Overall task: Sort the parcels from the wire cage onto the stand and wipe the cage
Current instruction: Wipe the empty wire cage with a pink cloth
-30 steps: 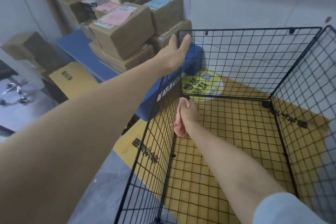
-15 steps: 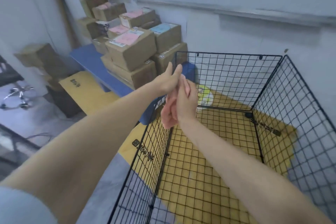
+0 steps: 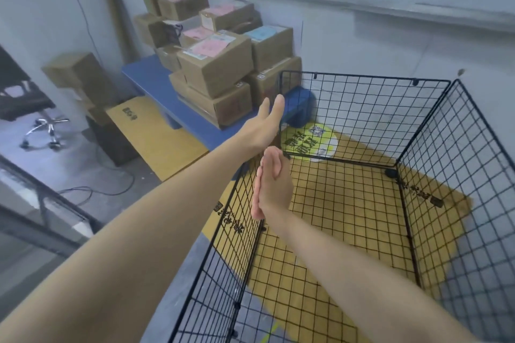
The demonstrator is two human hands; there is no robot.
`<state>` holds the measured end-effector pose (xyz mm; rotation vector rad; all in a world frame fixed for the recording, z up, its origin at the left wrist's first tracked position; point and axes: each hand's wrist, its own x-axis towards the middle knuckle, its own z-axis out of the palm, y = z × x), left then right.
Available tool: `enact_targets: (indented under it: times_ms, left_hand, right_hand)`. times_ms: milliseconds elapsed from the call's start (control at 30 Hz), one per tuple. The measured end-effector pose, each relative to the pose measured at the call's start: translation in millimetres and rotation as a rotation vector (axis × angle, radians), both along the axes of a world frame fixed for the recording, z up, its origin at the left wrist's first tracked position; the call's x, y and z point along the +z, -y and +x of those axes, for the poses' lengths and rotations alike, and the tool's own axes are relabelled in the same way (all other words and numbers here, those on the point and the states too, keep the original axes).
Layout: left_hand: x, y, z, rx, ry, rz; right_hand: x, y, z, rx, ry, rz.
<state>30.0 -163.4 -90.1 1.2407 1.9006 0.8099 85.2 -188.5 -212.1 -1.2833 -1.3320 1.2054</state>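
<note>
The black wire cage stands open-topped on the floor with no parcels in it. Brown cardboard parcels with pink and blue labels are stacked on the blue stand to the cage's left. My left hand reaches out with straight fingers by the top of the cage's left panel, near its far corner. My right hand is inside the cage, flat against the left mesh panel with fingers pointing up. No cloth shows in either hand.
Yellow cardboard sheets lie under the cage, with another sheet beside the stand. A round yellow-white sticker shows behind the far mesh. An office chair and a cable are on the floor at the left. The wall is close behind.
My right hand rose up the left panel to meet my left hand, then slid back down the mesh. My left hand stayed by the panel's top. The view lifted.
</note>
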Motion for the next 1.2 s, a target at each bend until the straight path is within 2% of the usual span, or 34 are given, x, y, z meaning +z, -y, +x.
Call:
enact_targets:
  times_ms: [167,333,500,667,1000,1200]
  left_hand:
    - [-2.8,-1.9,-3.7,-0.037,-0.016,0.013]
    - [-0.5,-2.2,-5.7,-0.037,-0.015,0.012]
    - [-1.6,-3.2,-6.1,-0.029,-0.021,-0.001]
    - [-1.7,-3.2,-7.7,-0.029,-0.039,0.0]
    - [-6.5,-4.7,-8.5,-0.03,-0.027,0.04]
    - [-13.3,-16.3,-14.6,-0.019,0.022,0.057]
  right_hand:
    - [-47.9,8.0,-7.4,-0.015,0.075,-0.245]
    - [-59.2,5.7,-5.9,0.019,0.157,-0.261]
    - [-91.6,7.3,-5.0,0.055,0.237,-0.379]
    - [-85.6,-2.4,1.6,0.037,0.204,-0.456]
    - [-10.3,12.5,15.6,0.029,0.008,-0.148]
    - [26.4,34.2,22.4,0.067,-0.201,-0.027]
